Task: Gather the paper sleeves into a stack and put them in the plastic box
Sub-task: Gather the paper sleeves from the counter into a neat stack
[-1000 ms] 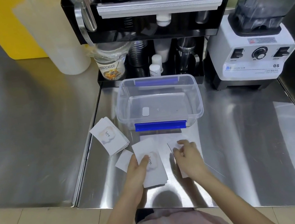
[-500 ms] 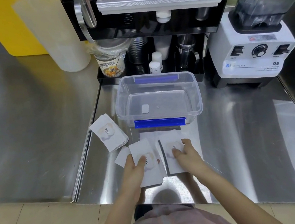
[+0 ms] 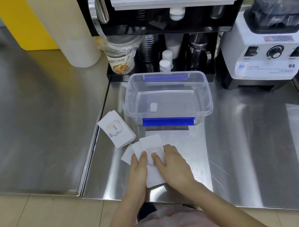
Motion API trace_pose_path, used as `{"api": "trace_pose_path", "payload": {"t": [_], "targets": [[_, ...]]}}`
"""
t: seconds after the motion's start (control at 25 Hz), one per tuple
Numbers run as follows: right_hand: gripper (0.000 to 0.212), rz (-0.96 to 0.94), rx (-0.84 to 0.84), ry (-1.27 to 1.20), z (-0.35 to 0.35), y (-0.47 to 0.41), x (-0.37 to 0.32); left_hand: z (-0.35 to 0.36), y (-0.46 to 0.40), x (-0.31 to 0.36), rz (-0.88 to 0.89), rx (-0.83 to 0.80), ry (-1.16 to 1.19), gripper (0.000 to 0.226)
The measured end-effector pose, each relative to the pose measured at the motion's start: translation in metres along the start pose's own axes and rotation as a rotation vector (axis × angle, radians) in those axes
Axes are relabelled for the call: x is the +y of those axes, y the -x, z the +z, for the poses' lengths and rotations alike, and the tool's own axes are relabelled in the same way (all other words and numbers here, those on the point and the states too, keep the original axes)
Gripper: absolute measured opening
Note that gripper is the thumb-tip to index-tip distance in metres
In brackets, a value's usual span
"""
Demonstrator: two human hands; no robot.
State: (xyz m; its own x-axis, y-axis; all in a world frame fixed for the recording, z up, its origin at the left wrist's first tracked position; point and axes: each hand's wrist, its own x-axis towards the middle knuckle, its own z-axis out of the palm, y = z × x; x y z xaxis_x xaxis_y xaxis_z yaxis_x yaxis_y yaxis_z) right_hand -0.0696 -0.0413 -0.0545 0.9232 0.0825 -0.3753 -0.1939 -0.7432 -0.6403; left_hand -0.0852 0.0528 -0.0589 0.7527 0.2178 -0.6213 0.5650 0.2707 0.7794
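Observation:
White paper sleeves [image 3: 150, 144] lie overlapped on the steel counter just below the clear plastic box [image 3: 202, 94]. My left hand [image 3: 138, 169] presses their left side and my right hand [image 3: 173, 164] lies on the top sleeve, thumb over its cloud print. A separate small stack of sleeves [image 3: 117, 132] with a "love" print sits to the left of the box, angled. A single sleeve corner [image 3: 126, 156] pokes out left of my hands. The box has blue clips and holds only a small white tag.
A white blender [image 3: 269, 56] stands at the back right. A black rack [image 3: 167, 12] with cups and steel jugs is behind the box, a printed cup [image 3: 121, 63] and a tall translucent tub [image 3: 76, 37] to its left. The counter's front edge runs close to my wrists.
My right hand slid a sleeve leftward onto the pile under my left hand. The two hands now meet over one overlapped pile.

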Motion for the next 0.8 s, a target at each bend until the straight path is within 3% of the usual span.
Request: {"api": "trace_pose_path", "payload": {"t": [0.2, 0.32, 0.4, 0.48, 0.56, 0.8], "targets": [[0.035, -0.136, -0.089, 0.059, 0.002, 0.0, 0.0, -0.009, 0.001, 0.0, 0.032, 0.033, -0.055, 0.016], [0.035, -0.077, -0.092, 0.014, -0.005, -0.009, 0.007, -0.017, 0.001, 0.003, 0.052, 0.072, -0.062, 0.021], [0.035, -0.034, -0.061, 0.145, -0.009, -0.019, 0.014, -0.022, 0.003, 0.005, 0.029, 0.103, -0.024, 0.021], [0.048, -0.037, -0.092, 0.382, -0.006, -0.024, 0.018, -0.027, 0.006, 0.007, 0.006, 0.113, 0.014, 0.023], [0.057, -0.027, -0.1, 0.47, 0.002, -0.025, 0.016, -0.031, 0.007, 0.007, -0.001, 0.128, 0.032, 0.023], [0.06, 0.023, -0.08, 0.405, 0.009, -0.032, 0.017, -0.038, 0.006, 0.008, -0.039, 0.168, 0.052, 0.019]]}}
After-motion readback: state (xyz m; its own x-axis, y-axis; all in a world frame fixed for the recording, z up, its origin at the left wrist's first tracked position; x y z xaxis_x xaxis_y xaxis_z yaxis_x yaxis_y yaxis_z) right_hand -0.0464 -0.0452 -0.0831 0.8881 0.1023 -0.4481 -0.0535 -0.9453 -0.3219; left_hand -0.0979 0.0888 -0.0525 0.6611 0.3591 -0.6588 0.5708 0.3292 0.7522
